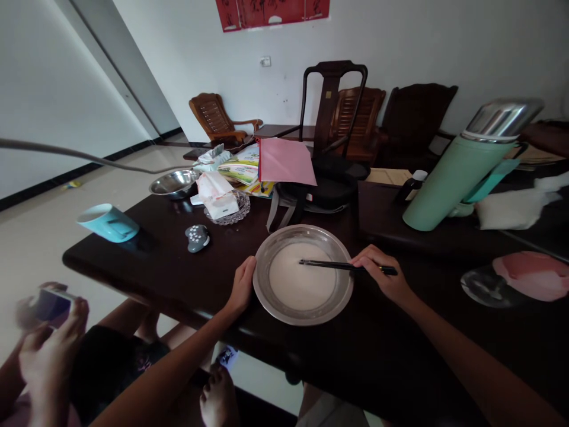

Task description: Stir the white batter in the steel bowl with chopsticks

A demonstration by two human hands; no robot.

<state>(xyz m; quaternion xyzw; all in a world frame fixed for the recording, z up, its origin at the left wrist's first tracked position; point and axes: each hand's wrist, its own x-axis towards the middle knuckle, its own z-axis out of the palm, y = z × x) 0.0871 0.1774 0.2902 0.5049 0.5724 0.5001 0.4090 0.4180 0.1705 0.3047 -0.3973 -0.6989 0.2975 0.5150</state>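
Note:
A round metal basin (267,296) with a pale whitish batter stands on the dark wooden table (178,273) in front of me. My left hand (242,287) grips the basin's left rim, fingers curled round the edge. My right hand (383,274) is closed on a pair of black chopsticks (331,265), whose tips lie over the batter near the basin's middle.
A green thermos (457,175), a teal cup (109,223), a small metal bowl (174,182), tissues, books, a pink folder (284,160) and a black bag lie on the table. A pink plate (528,276) sits at right. Another person's hands hold a phone (47,308) at lower left. Wooden chairs stand behind.

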